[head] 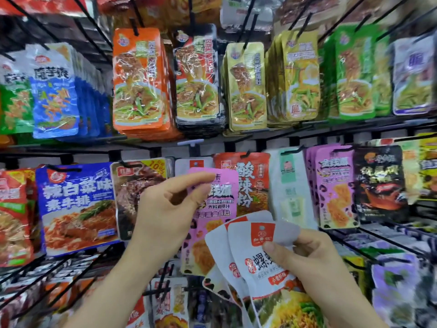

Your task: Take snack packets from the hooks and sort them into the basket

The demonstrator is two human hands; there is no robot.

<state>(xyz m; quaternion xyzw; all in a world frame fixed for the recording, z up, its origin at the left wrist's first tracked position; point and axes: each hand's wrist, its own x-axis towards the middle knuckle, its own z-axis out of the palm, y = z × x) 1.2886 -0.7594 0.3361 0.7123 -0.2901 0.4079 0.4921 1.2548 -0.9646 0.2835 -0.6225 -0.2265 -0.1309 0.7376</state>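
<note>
Standing before a wall of hanging snacks, the person has both hands raised in front of the display. Their left hand [165, 204] is closed in a pinch, thumb and forefinger nipping the upper left corner of a pink packet [212, 209] near the centre of view; the other fingers curl loosely into the palm. That pink packet hangs down from the grip, overlapping the rack behind it. At about five o'clock from it, the right hand [312, 261] is closed on a small fan of white packets [250, 252], each with a red square logo at the top, thumb pressed across the front one and fingers behind. The lower edge of the pink packet is tucked behind the white ones.

Around them, the black wire hooks [246, 15] carry full rows. At twelve o'clock hang an orange stack [139, 81], a black-edged stack [198, 76] and gold packets [246, 86]; at two o'clock, green ones [354, 72]. At nine o'clock sits a large blue packet [78, 204] with a red one just left of it. At three o'clock, more pink packets [335, 185] hang beside a black packet [378, 183].
</note>
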